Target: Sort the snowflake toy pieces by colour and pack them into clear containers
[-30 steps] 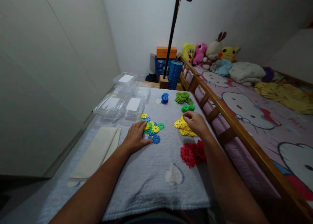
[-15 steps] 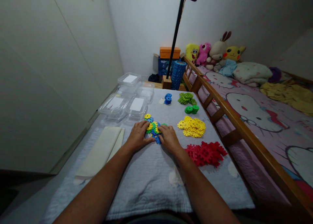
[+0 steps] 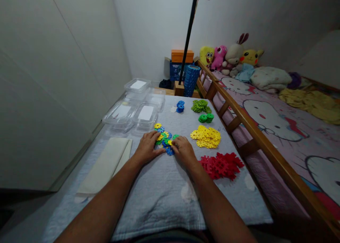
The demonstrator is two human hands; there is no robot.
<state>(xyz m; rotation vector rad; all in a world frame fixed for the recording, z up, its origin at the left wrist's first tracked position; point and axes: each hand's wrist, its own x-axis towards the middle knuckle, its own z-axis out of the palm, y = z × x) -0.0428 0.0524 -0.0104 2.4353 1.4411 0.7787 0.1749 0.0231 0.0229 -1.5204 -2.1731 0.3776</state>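
Observation:
A mixed heap of yellow, blue and green notched plastic discs (image 3: 166,137) lies on the cloth between my two hands. My left hand (image 3: 148,146) rests along the heap's left side, its fingers stretched out and its thumb apart, with the fingertips touching the discs. At the right side of the heap, my right hand (image 3: 183,150) has its thumb and fingers drawn together at a yellow disc (image 3: 170,143). Its fingers partly cover the discs beneath. Beside the right hand lies a pile of yellow discs (image 3: 207,137); nearer to me is a pile of red notched pieces (image 3: 221,166).
Clear lidded plastic boxes (image 3: 145,115) stand at the back left, behind a folded cream cloth (image 3: 103,167). Blue discs (image 3: 180,106), light green pieces (image 3: 201,106) and green discs (image 3: 206,118) sit farther back. A wooden bed rail (image 3: 239,117) borders the table's right side.
The whole view has shifted slightly. My right thumb and fingers have closed in on a yellow disc in the heap, while my left hand stays beside the heap.

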